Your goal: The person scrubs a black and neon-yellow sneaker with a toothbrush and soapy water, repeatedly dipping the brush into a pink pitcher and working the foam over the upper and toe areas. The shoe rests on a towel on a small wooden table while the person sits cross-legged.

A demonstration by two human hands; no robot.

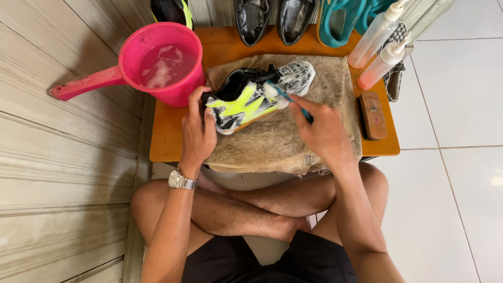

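A person sits cross-legged on the floor at a low orange table [173,141]. On it lies a worn beige towel [272,144], and on the towel lies a black sneaker [257,94] with a neon yellow zigzag and a foamy, soap-streaked toe. The sneaker rests on its side, heel towards the pink dipper [157,63], toe pointing away from it.

The left hand [198,131] is clamped on the heel end of the sneaker, thumb and fingers wrapped around the back edge, holding it down against the towel. A metal wristwatch [182,181] sits on that wrist. The right hand [322,131] is closed around the handle of a blue toothbrush [291,100], whose white, sudsy head presses against the sneaker's upper near the laces. The two hands are apart, one at each end of the sneaker.

The pink dipper stands just beside the sneaker's heel, at the table's corner, with its long handle sticking out over the wooden-look floor; cloudy, soapy water fills it. On the far side of the sneaker from the dipper, two clear spray bottles [380,47] lie tilted at the table's edge, one with pinkish liquid, and a brown wooden brush [372,115] lies flat beside the towel. Beyond the sneaker, along the table's back edge, stand a pair of glossy black shoes [272,18] and teal sandals [340,21].
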